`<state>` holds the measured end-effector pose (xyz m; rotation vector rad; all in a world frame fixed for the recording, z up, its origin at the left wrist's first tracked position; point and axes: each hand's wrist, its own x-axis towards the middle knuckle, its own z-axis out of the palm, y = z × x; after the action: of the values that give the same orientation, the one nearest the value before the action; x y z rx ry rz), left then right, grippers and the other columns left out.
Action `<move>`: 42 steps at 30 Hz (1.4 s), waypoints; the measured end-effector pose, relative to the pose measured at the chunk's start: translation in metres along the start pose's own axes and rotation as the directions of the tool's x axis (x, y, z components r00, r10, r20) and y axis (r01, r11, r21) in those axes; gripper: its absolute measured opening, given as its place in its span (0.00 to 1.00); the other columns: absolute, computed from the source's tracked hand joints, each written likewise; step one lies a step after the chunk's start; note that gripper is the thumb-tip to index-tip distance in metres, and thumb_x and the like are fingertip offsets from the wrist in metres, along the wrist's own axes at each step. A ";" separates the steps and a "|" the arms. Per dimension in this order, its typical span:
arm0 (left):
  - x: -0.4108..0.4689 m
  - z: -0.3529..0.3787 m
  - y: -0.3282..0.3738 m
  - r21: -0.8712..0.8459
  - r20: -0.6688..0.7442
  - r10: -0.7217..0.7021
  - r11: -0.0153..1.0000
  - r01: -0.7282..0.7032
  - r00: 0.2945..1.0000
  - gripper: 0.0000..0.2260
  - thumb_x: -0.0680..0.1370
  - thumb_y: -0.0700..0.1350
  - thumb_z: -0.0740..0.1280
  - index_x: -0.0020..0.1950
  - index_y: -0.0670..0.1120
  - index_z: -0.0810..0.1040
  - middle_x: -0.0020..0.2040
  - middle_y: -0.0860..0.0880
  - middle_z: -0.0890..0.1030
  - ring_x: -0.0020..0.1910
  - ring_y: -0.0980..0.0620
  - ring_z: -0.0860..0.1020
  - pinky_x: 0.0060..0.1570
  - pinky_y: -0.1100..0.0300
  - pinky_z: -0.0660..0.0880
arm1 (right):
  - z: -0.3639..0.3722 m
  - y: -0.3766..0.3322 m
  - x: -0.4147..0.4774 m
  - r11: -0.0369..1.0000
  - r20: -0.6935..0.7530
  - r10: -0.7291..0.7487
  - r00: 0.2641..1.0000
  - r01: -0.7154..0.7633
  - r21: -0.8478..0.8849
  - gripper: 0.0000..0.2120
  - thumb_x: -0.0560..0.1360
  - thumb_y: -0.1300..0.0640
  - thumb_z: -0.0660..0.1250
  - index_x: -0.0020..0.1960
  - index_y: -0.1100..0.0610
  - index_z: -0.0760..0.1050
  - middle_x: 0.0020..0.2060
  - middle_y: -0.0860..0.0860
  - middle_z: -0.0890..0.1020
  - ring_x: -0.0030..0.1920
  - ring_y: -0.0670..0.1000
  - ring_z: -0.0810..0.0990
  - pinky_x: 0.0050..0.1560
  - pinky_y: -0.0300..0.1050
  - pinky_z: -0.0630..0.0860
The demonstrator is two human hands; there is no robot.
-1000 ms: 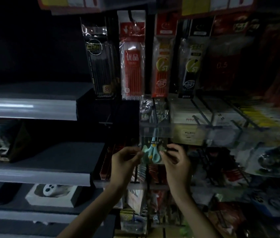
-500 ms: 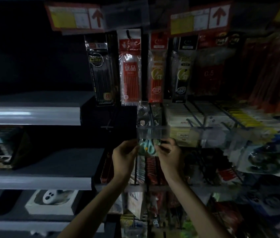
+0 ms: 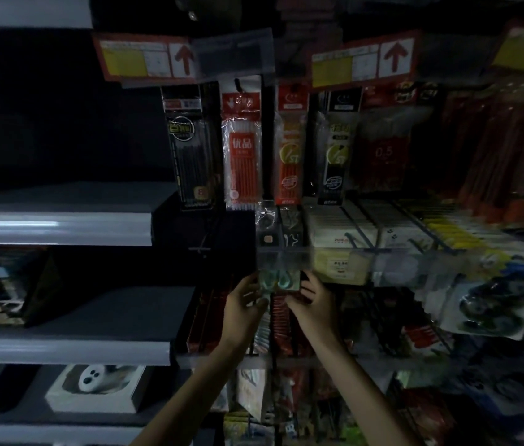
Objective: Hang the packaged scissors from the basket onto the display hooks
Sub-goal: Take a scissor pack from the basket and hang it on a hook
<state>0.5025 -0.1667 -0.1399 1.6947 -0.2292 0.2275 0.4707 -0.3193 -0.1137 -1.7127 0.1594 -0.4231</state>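
A pack of scissors with pale green handles is held up between both hands, just under a clear plastic price strip. My left hand pinches the pack's left edge. My right hand pinches its right edge. The upper part of the pack is hidden behind the strip, so the hook it meets cannot be seen. More packs hang on the hooks right above. The basket is out of view.
Pen refill packs hang in a row above. Boxed goods on long hooks project forward to the right. Grey shelves stand at the left, a white box on the lowest. Blister packs hang at right.
Both hands have lifted the scissors pack upward and a little deeper toward the hooks; its top now sits behind the clear strip. The camera has tilted upward.
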 end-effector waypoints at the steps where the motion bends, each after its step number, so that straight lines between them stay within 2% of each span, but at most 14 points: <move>1: -0.001 0.001 0.001 -0.010 -0.005 0.000 1.000 0.000 1.000 0.23 0.78 0.29 0.70 0.69 0.50 0.79 0.54 0.49 0.85 0.53 0.57 0.84 0.47 0.63 0.81 | 0.000 -0.001 0.000 1.000 -0.002 -0.003 1.000 0.003 0.004 0.35 0.75 0.67 0.73 0.78 0.52 0.68 0.58 0.47 0.79 0.58 0.42 0.79 0.46 0.26 0.74; 4: -0.003 0.004 -0.002 -0.010 0.003 -0.004 1.000 0.004 1.000 0.24 0.79 0.30 0.70 0.71 0.50 0.78 0.55 0.49 0.86 0.54 0.51 0.84 0.49 0.60 0.82 | 0.000 0.003 0.000 1.000 0.008 0.007 1.000 -0.007 0.029 0.34 0.74 0.66 0.74 0.78 0.51 0.69 0.61 0.49 0.81 0.63 0.48 0.80 0.59 0.40 0.77; 6: -0.005 0.004 -0.004 0.003 0.001 0.000 1.000 0.000 1.000 0.26 0.79 0.30 0.70 0.72 0.52 0.78 0.58 0.51 0.86 0.55 0.53 0.84 0.52 0.59 0.82 | 0.001 0.006 -0.002 1.000 0.018 0.001 1.000 -0.001 0.031 0.34 0.74 0.65 0.74 0.77 0.50 0.70 0.61 0.49 0.80 0.63 0.48 0.80 0.62 0.44 0.77; 9: -0.007 0.003 -0.005 0.017 -0.020 0.010 1.000 -0.010 1.000 0.27 0.77 0.29 0.70 0.70 0.54 0.77 0.59 0.50 0.85 0.55 0.56 0.84 0.53 0.61 0.81 | 0.003 0.010 -0.002 1.000 0.009 -0.008 1.000 0.007 0.029 0.33 0.75 0.64 0.75 0.76 0.51 0.71 0.58 0.47 0.80 0.61 0.48 0.80 0.61 0.43 0.77; 13: -0.008 0.002 -0.004 0.012 -0.020 0.018 1.000 -0.017 1.000 0.24 0.78 0.31 0.70 0.68 0.54 0.79 0.59 0.55 0.86 0.58 0.56 0.83 0.58 0.53 0.82 | 0.007 0.012 0.000 1.000 -0.002 -0.002 1.000 0.002 0.009 0.32 0.75 0.66 0.73 0.77 0.52 0.71 0.61 0.51 0.81 0.61 0.48 0.81 0.53 0.33 0.75; 18: -0.012 0.003 -0.003 -0.029 -0.004 -0.009 1.000 0.009 1.000 0.27 0.78 0.30 0.70 0.65 0.60 0.78 0.59 0.57 0.86 0.60 0.55 0.83 0.58 0.55 0.82 | 0.008 0.017 -0.003 0.999 0.011 0.052 0.999 -0.052 -0.010 0.32 0.76 0.67 0.72 0.77 0.52 0.69 0.59 0.50 0.78 0.61 0.48 0.79 0.55 0.38 0.75; 22: -0.012 0.000 -0.005 -0.059 -0.009 -0.034 0.998 0.034 0.999 0.24 0.79 0.30 0.71 0.71 0.50 0.78 0.63 0.50 0.84 0.61 0.52 0.83 0.52 0.61 0.82 | 0.006 0.019 -0.003 0.997 0.008 0.068 0.998 -0.067 -0.022 0.33 0.76 0.67 0.72 0.78 0.53 0.67 0.67 0.53 0.77 0.64 0.49 0.77 0.57 0.37 0.73; 25: -0.015 -0.006 -0.008 -0.025 -0.003 -0.045 0.999 0.045 0.999 0.24 0.80 0.34 0.72 0.75 0.48 0.76 0.65 0.50 0.83 0.64 0.50 0.82 0.58 0.53 0.83 | 0.001 0.023 -0.010 0.998 -0.007 0.058 0.998 -0.058 -0.030 0.34 0.76 0.64 0.73 0.79 0.52 0.66 0.68 0.51 0.77 0.65 0.47 0.76 0.62 0.41 0.73; 29: -0.036 -0.018 -0.002 0.157 -0.008 0.029 0.987 -0.027 1.000 0.20 0.82 0.48 0.72 0.74 0.51 0.76 0.66 0.54 0.81 0.63 0.56 0.81 0.61 0.51 0.82 | -0.011 0.025 -0.038 0.997 -0.007 0.000 1.000 -0.001 -0.075 0.33 0.77 0.62 0.74 0.77 0.47 0.66 0.63 0.43 0.75 0.66 0.45 0.75 0.68 0.48 0.75; 32: -0.057 -0.035 0.006 0.399 0.046 0.153 0.903 -0.159 0.987 0.19 0.82 0.54 0.70 0.73 0.53 0.78 0.63 0.56 0.80 0.59 0.58 0.81 0.56 0.54 0.82 | -0.016 0.020 -0.064 0.985 0.049 -0.099 0.994 0.105 -0.137 0.28 0.78 0.56 0.73 0.75 0.46 0.69 0.65 0.38 0.76 0.67 0.39 0.74 0.67 0.41 0.73; 35: -0.083 -0.060 0.011 0.537 0.108 0.176 0.818 -0.207 0.978 0.19 0.82 0.61 0.64 0.71 0.57 0.77 0.60 0.58 0.79 0.49 0.58 0.82 0.45 0.56 0.81 | -0.013 0.015 -0.089 0.940 0.122 -0.195 0.973 0.221 -0.261 0.25 0.79 0.46 0.71 0.74 0.45 0.71 0.68 0.36 0.75 0.69 0.37 0.72 0.67 0.39 0.72; 39: -0.127 -0.104 0.018 0.683 0.094 0.183 0.703 -0.197 0.979 0.15 0.82 0.58 0.63 0.68 0.57 0.77 0.61 0.57 0.80 0.46 0.57 0.80 0.39 0.72 0.70 | 0.010 0.006 -0.120 0.900 0.268 -0.258 0.928 0.332 -0.281 0.23 0.79 0.39 0.67 0.72 0.44 0.73 0.62 0.31 0.74 0.63 0.29 0.71 0.61 0.31 0.71; 40: -0.139 -0.118 0.021 0.707 0.079 0.175 0.684 -0.179 0.981 0.15 0.82 0.56 0.64 0.68 0.56 0.77 0.61 0.57 0.80 0.48 0.57 0.80 0.41 0.73 0.71 | 0.021 0.001 -0.126 0.889 0.315 -0.278 0.907 0.367 -0.273 0.22 0.80 0.39 0.66 0.71 0.45 0.73 0.62 0.32 0.74 0.64 0.30 0.71 0.62 0.30 0.71; 42: -0.163 -0.148 0.025 0.747 0.027 0.133 0.656 -0.108 0.991 0.16 0.81 0.51 0.69 0.69 0.56 0.78 0.62 0.56 0.81 0.54 0.55 0.82 0.45 0.63 0.79 | 0.047 -0.005 -0.137 0.862 0.417 -0.318 0.851 0.443 -0.247 0.21 0.81 0.40 0.65 0.71 0.46 0.74 0.65 0.37 0.76 0.67 0.35 0.72 0.65 0.32 0.70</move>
<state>0.3368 -0.0198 -0.1421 2.5102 -0.2423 0.5010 0.3609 -0.2290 -0.1404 -2.1387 -0.4196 -0.3773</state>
